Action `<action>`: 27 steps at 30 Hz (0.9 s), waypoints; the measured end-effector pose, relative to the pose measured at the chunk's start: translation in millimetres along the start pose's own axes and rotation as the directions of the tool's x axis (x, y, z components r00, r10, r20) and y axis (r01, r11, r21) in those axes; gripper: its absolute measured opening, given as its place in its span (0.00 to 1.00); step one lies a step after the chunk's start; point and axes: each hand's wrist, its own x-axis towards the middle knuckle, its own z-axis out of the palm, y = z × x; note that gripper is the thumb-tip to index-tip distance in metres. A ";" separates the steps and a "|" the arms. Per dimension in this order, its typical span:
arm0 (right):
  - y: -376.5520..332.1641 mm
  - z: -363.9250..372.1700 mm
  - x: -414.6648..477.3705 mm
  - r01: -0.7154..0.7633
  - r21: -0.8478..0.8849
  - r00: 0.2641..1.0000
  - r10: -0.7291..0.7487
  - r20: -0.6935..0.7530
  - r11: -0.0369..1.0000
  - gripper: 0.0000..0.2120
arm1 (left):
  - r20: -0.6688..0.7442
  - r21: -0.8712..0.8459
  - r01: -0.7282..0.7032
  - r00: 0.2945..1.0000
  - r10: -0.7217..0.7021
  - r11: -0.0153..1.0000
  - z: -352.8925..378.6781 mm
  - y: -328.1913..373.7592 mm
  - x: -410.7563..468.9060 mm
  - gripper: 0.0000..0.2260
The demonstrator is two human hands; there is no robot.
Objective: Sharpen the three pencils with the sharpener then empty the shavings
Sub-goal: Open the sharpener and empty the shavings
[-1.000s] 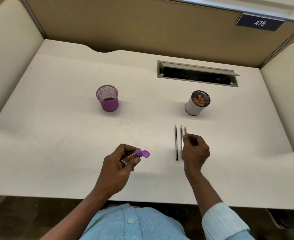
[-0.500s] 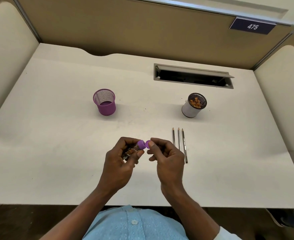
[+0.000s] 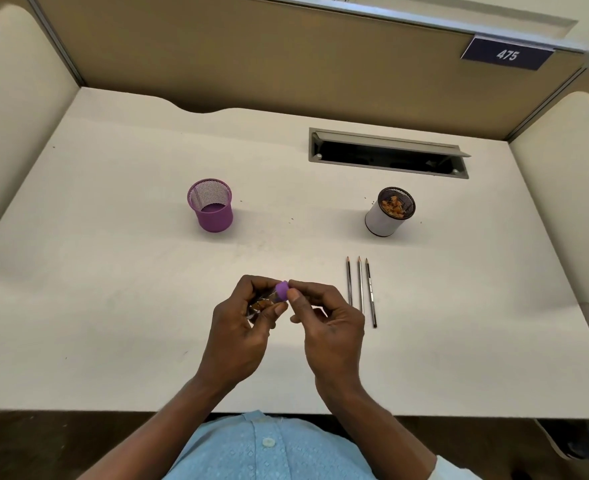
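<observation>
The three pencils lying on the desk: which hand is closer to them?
Right. The right hand is immediately left of the pencils; the left hand is farther left, beyond the sharpener that both hands hold.

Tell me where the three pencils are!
In the head view the three pencils lie side by side on the desk, just right of the right hand, nearer the person than the white cup.

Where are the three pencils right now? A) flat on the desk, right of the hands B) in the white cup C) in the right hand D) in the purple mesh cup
A: the three pencils lie side by side on the desk, just right of the right hand, which with the left hand holds the sharpener.
</observation>
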 end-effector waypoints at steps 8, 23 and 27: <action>2.5 -1.7 -0.5 0.229 -0.165 0.973 -0.224 0.047 0.959 0.09 | 0.006 0.033 -0.034 0.999 0.034 0.999 0.0 1.7 1.0 0.09; 0.2 -3.8 5.6 0.317 -0.174 0.947 -0.303 0.103 0.932 0.12 | 0.020 0.008 -0.037 0.999 0.037 0.999 6.7 4.6 0.2 0.07; -0.4 -1.1 8.2 0.185 -0.082 0.983 -0.184 0.020 0.979 0.12 | -0.002 -0.097 0.070 0.997 -0.071 0.993 11.8 11.4 5.4 0.07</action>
